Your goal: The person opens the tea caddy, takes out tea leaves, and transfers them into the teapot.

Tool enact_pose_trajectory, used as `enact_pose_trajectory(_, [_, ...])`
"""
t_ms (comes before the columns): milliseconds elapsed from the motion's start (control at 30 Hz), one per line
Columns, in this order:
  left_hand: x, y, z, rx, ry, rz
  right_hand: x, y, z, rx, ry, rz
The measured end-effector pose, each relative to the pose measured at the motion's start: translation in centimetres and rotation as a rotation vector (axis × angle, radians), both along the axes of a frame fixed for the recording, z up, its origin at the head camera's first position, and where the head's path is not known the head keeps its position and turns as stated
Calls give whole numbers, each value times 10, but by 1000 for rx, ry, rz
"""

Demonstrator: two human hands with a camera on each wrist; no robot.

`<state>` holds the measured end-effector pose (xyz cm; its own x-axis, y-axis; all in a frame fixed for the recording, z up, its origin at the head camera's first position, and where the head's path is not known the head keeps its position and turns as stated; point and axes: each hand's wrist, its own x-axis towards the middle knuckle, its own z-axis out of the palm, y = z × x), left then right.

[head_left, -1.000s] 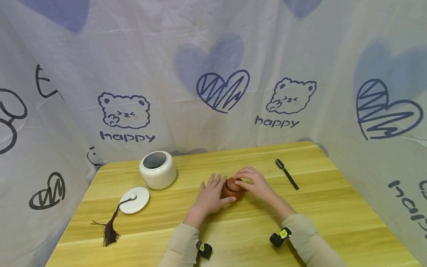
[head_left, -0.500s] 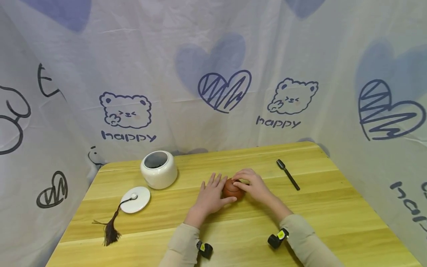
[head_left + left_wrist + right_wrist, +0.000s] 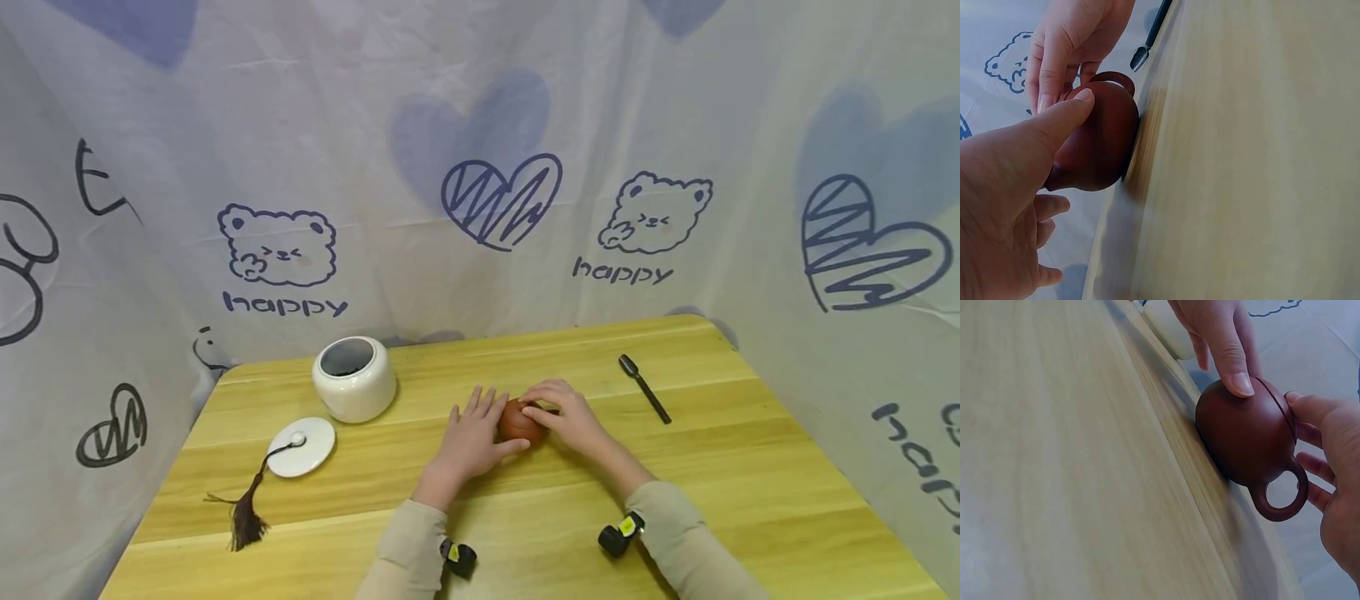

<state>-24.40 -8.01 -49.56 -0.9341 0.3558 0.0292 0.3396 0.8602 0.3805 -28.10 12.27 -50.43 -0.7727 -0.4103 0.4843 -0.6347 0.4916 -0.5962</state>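
Note:
A reddish-brown clay teapot stands on the table between both hands. My left hand steadies its body, thumb on the near side and the other fingers reaching along the far side, around the spout end. With thumb and fingertips, my right hand pinches the top of the teapot lid, which sits on the pot's mouth. The lid's knob is mostly hidden by those fingers. In the right wrist view, the looped handle shows beneath the right hand, with a thin seam under the lid.
To the left stands an open white jar with dark contents. Its round white lid, with a dark tassel, lies in front. A black scoop lies at the right. Printed cloth hangs behind the wooden table.
One second ago the teapot lid was tilted with a dark gap at the rim; now it lies flush on the pot. My right hand has lowered slightly leftward; my left hand stays put.

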Motion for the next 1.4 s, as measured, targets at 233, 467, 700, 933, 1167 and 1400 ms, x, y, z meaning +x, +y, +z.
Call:
enact_pose_trajectory(233, [-1, -3, 2, -23, 2, 12, -1, -1, 2, 18, -15, 2])
enact_pose_trajectory(467, [2, -6, 9, -22, -7, 7, -1, 2, 5, 45, -36, 7])
enact_pose_trajectory(700, [10, -18, 18, 9, 1, 28, -1, 5, 7, 70, -47, 7])
enact_pose_trajectory(933, [11, -34, 31, 44, 49, 84, 1, 4, 22, 43, -41, 8])
enact_pose_trajectory(1167, [15, -56, 49, 75, 126, 138, 1, -3, 41, 37, -25, 14])
enact_pose_trajectory(1400, [24, -79, 72, 115, 161, 193, -2, -14, 52, 39, 29, 29])
